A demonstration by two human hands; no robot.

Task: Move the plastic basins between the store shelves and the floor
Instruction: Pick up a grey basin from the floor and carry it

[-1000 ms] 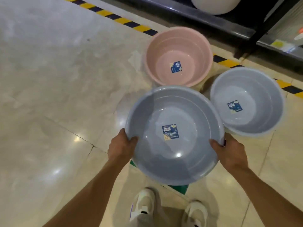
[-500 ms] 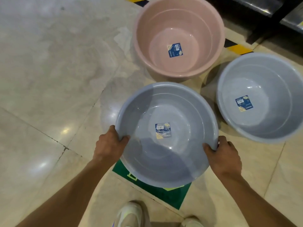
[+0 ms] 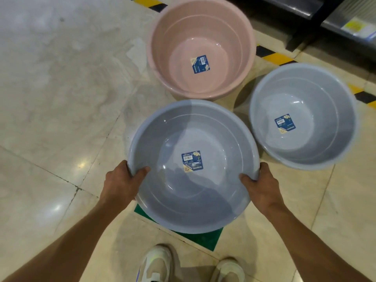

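While both hands clamp its rim, the scene reads as follows.

Held basin: a blue-grey basin (image 3: 193,165), mouth facing up, round, so no long axis shows; its near edge looks slightly lower than the far edge.
Left hand: the left hand (image 3: 120,184) grips the rim at the near left, thumb hooked inside the bowl, fingers hidden beneath.
Right hand: the right hand (image 3: 262,190) grips the rim at the near right, thumb inside, fingers curled under.
Position: over the tiled floor (image 3: 61,119), above a green floor marking (image 3: 203,239), just ahead of the person's shoes (image 3: 156,265); whether it touches the floor cannot be told.
Label: a blue sticker (image 3: 192,161) sits at the bowl's centre.
Neighbours: a pink basin (image 3: 201,47) stands upright beyond it, and a second blue-grey basin (image 3: 303,115) stands upright to the right.
Background: yellow-and-black tape (image 3: 274,57) runs before a dark shelf base (image 3: 305,17).
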